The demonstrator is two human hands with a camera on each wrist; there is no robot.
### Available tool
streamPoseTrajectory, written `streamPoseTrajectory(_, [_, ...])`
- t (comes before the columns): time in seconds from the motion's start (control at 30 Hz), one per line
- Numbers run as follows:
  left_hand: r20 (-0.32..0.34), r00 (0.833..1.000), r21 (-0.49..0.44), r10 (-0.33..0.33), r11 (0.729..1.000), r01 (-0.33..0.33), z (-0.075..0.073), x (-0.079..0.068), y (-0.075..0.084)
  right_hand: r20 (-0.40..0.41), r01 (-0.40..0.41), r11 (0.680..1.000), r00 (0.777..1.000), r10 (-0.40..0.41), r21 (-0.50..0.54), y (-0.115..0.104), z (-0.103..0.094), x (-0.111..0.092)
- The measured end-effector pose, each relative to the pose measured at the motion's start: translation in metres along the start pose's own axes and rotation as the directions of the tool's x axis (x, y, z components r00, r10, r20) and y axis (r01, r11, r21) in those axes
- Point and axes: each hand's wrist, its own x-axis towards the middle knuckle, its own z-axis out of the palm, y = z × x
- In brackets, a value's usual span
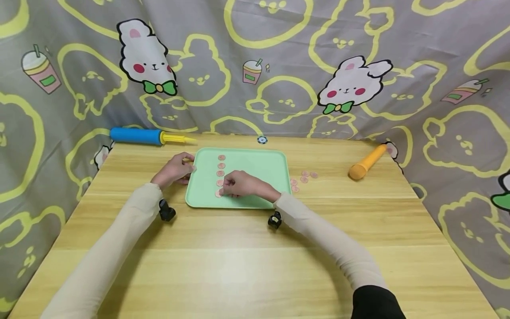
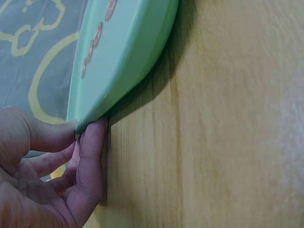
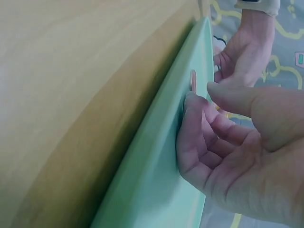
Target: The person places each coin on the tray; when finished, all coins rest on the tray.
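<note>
A light green rectangular tray [image 1: 255, 160] lies on the wooden table, bearing a column of several copper-coloured coins [image 1: 221, 165] on its left part. My left hand [image 1: 175, 169] pinches the tray's left rim; in the left wrist view the thumb [image 2: 54, 136] is on the rim and the fingers [image 2: 90, 156] are beneath it. Over the tray, my right hand [image 1: 241, 184] reaches to the nearest coin [image 1: 218, 193] of the column. Its bent index fingertip touches that coin [image 3: 192, 80], while the thumb [image 3: 230, 97] stands apart from it in the right wrist view.
Several more coins [image 1: 304, 173] lie on the table just right of the tray. A blue and yellow hand pump [image 1: 137, 136] lies at the back left, a blue-and-white chip [image 1: 262, 140] behind the tray, and an orange microphone-shaped object [image 1: 366, 162] at right. A patterned curtain [image 1: 279, 57] hangs behind.
</note>
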Motion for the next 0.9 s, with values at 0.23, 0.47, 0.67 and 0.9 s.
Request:
streamPoseTrajectory(0.23, [0.004,1.0,0.016,-0.014,1.0,0.013,0.0,-0.001,0.0,0.015,0.001,1.0,1.0,-0.001,0.019,0.009,-0.007,-0.005])
streamPoseTrajectory(0.47, [0.007,1.0,0.023,0.005,1.0,-0.005,0.001,0.0,0.002,-0.019,0.011,1.0,1.0,-0.011,0.0,0.021,-0.017,-0.02])
streamPoseTrajectory(0.67, [0.0,1.0,0.037,0.01,0.999,-0.01,0.003,0.0,0.002,-0.025,0.002,0.999,1.0,-0.001,0.038,0.033,-0.027,-0.036])
streamPoseTrajectory(0.9, [-0.007,1.0,0.037,0.005,0.999,-0.005,0.002,0.001,0.002,-0.034,-0.004,0.997,0.999,0.007,0.078,0.043,-0.036,-0.051])
